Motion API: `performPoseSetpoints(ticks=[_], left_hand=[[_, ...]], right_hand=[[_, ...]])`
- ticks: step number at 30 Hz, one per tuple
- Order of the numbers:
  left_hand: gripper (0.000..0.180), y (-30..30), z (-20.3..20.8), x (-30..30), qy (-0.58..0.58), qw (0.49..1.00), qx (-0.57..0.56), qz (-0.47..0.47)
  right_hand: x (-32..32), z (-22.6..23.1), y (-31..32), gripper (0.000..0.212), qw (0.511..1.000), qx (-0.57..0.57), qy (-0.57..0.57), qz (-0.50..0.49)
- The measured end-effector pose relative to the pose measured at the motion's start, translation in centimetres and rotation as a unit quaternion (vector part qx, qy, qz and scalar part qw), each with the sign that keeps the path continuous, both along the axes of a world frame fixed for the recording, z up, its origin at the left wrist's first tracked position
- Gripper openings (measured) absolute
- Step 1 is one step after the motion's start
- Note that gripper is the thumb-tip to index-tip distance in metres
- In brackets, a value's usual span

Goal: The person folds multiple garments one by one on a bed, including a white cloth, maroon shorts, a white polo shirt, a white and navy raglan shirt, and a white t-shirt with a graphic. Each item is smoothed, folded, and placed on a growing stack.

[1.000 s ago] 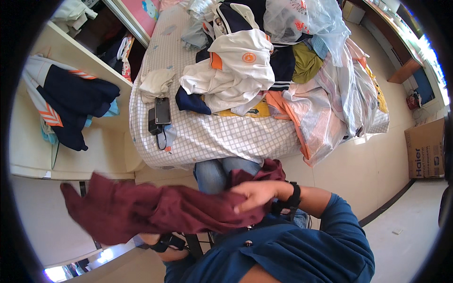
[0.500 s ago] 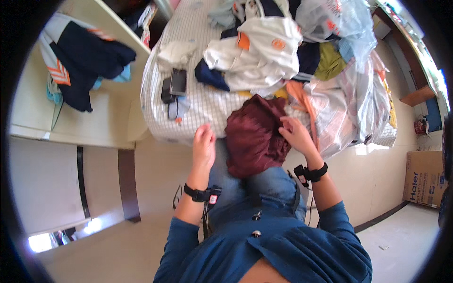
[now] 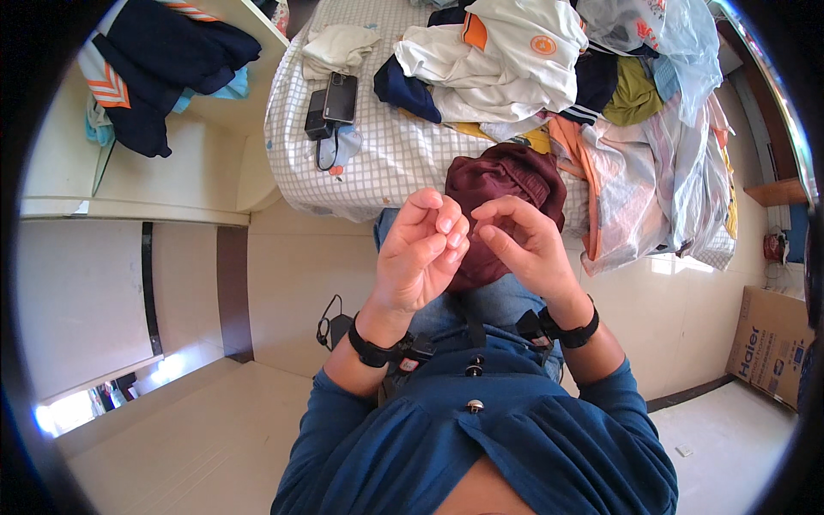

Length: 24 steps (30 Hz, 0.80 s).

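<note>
A maroon garment (image 3: 506,172) with a gathered elastic-looking band lies bunched over my knees against the bed edge. Above it, both hands are raised close together. My left hand (image 3: 422,249) has its fingers curled in toward the thumb in a pinch; anything between them is too small to make out. Facing it, my right hand (image 3: 536,253) is half curled, thumb and forefinger apart, and nothing shows in its grasp. Neither hand appears to grip the maroon cloth, which is partly hidden behind them.
On the checked bedsheet (image 3: 386,172) lie a dark phone (image 3: 341,99), a black box (image 3: 318,120) and a folded white cloth (image 3: 336,47). A white shirt (image 3: 506,64) tops a clothes pile, with clear plastic bags (image 3: 661,172) to the right. Dark clothes (image 3: 167,64) hang over the left shelf.
Both hands have left the sides of the maroon garment and come up together in front of it. My right hand no longer touches the cloth. The view has shifted.
</note>
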<state>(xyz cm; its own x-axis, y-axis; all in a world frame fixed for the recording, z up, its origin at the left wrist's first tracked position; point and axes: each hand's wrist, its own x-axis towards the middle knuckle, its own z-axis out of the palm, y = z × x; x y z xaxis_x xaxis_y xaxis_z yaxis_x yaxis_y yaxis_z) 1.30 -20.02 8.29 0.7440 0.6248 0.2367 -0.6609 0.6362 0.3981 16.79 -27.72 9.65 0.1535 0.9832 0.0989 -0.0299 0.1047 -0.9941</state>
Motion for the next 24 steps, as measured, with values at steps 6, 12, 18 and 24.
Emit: performPoseSetpoints(ticks=[6,12,18,24], left_hand=[[0.043,-0.2,-0.2,-0.1,0.008,1.0,-0.004,0.009],[0.034,0.8,-1.9,-1.2,0.052,0.996,-0.017,0.064],[0.034,4.2,-6.8,-3.7,0.147,0.983,-0.058,0.093],[0.036,5.4,-10.2,-2.7,0.272,0.96,0.017,0.062]], right_hand=[[-0.6,0.0,-0.1,0.017,1.0,-0.005,0.013,0.007],[4.6,-4.0,0.6,0.016,0.982,-0.005,-0.103,-0.157],[13.0,-13.6,1.2,0.046,0.884,-0.162,-0.336,-0.281],[9.8,-17.0,0.4,0.054,0.816,-0.124,-0.511,-0.242]])
